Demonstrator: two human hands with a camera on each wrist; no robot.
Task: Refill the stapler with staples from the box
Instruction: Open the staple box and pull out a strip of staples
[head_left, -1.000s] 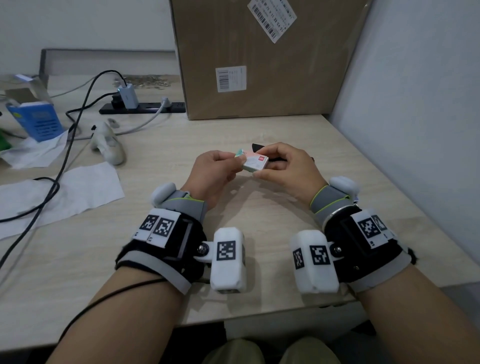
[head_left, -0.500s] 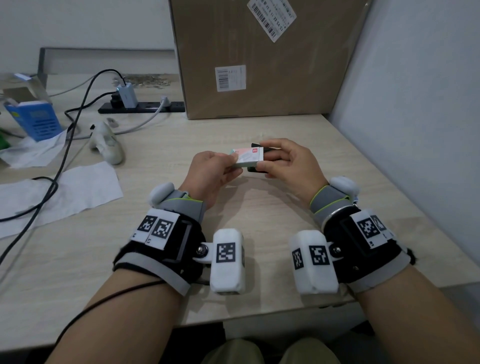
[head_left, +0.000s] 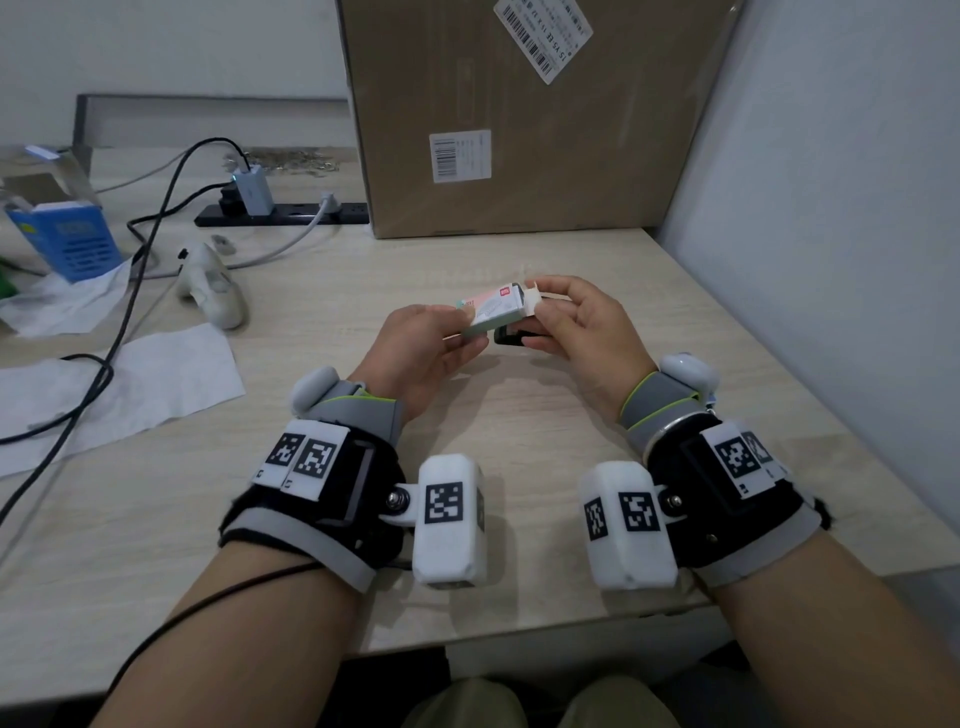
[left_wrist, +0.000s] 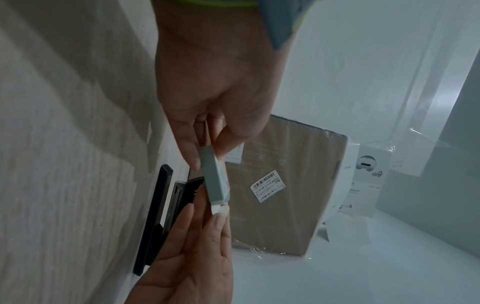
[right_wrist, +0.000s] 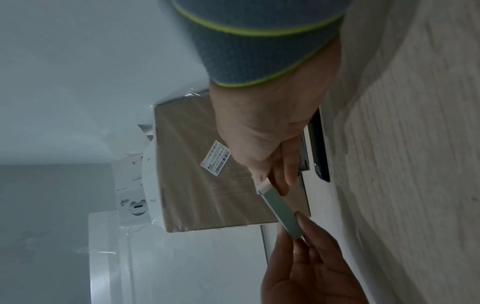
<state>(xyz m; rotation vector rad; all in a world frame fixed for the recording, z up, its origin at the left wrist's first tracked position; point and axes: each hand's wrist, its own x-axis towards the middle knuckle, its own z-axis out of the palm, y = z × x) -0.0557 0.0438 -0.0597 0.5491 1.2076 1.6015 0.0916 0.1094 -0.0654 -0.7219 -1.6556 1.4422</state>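
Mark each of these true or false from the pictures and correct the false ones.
1. The left hand pinches the staple box. True.
2. The box lies flat on the desk. False: both hands hold it above the desk.
3. The right hand pinches the white flap at the box's end. True.
4. The stapler is closed. False: it lies open on the desk.
5. A cardboard carton stands behind the hands. True.
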